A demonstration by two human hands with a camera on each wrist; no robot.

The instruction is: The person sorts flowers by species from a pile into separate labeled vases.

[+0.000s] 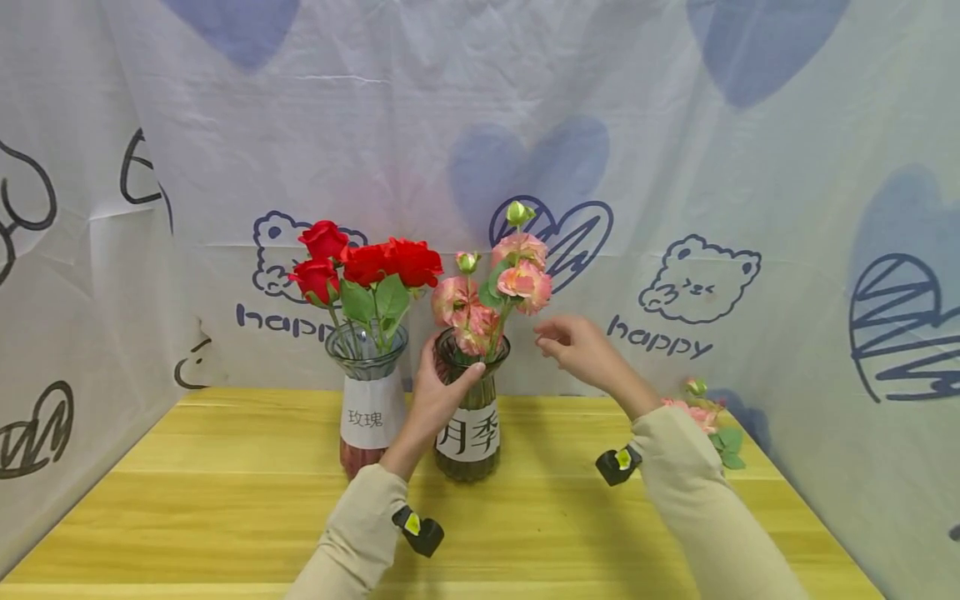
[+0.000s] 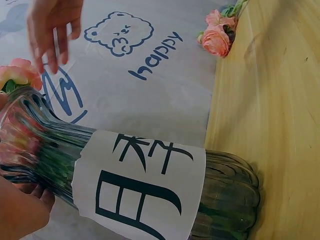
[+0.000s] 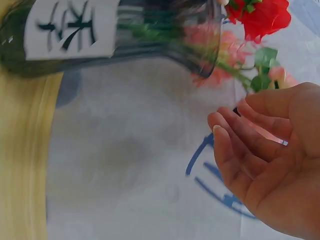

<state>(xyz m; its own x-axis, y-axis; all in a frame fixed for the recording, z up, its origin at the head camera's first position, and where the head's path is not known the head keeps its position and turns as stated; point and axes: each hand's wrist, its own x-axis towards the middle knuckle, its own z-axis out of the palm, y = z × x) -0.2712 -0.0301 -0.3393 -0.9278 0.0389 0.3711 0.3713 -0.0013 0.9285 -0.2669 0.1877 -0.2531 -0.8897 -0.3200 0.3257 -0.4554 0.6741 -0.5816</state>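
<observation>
My left hand (image 1: pixel 437 393) grips the flared neck of a dark ribbed glass vase (image 1: pixel 465 468), which stands upright with a white paper label (image 2: pixel 142 182) on its front. Pink flowers (image 1: pixel 525 286) with green buds rise out of this vase. To the right of the blooms hovers my right hand (image 1: pixel 581 354), its fingers loosely bent and holding nothing. In the right wrist view a gap shows between the right hand (image 3: pixel 275 155) and the vase rim. Part of the left hand (image 2: pixel 22 212) is cut off in the left wrist view.
Left of the dark vase stands another glass vase (image 1: pixel 362 460) with a white label and red roses (image 1: pixel 414 262). More pink flowers (image 1: pixel 701 414) lie at the table's right side, partly behind the right sleeve. A printed white cloth (image 1: pixel 420 167) hangs behind the wooden table (image 1: pixel 225 500).
</observation>
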